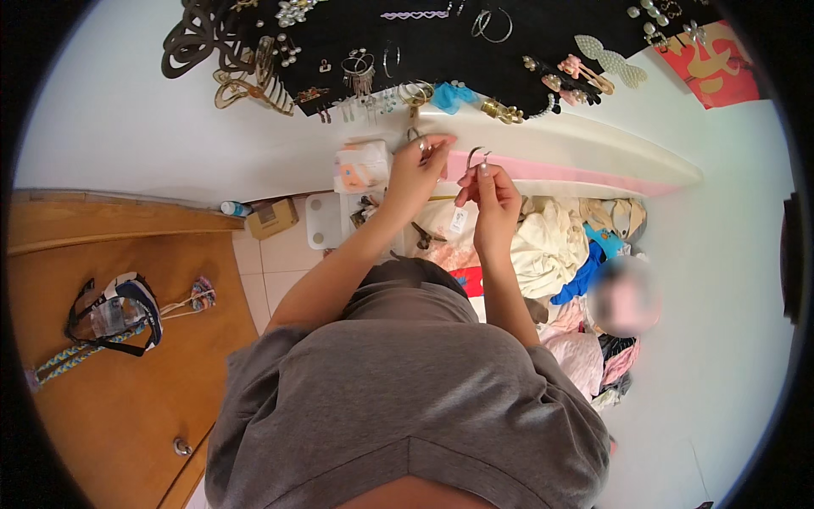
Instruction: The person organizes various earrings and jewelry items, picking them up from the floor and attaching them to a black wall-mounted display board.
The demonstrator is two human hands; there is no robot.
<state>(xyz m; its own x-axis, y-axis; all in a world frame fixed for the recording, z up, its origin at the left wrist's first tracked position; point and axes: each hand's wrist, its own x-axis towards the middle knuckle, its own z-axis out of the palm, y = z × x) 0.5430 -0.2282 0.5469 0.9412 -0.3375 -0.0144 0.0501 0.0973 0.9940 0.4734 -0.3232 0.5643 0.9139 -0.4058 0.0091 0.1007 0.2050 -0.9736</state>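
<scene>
Between thumb and fingers, my right hand (493, 191) holds a thin hoop earring (474, 156), its curve standing above the fingertips; a small white tag (458, 220) shows just below that hand. My left hand (423, 156) is raised beside it, fingers bent and close together; whether something small is between them cannot be told. Past both hands lies a black cloth (439, 57) with jewellery on it. Silver hoop earrings (491, 25), stacked bangles (416, 93), a blue fabric hair tie (453, 97) and a pearl bow hair clip (610, 61) are among the pieces.
Heaped clothes (550, 245) lie beyond my right forearm. At left are a wooden door (114, 407) with a hanging cap, a small cardboard box (273, 218) and a white packet (362, 167). Brown hair claws (254, 83) sit by the cloth's left edge, a red printed sheet (712, 67) at its right.
</scene>
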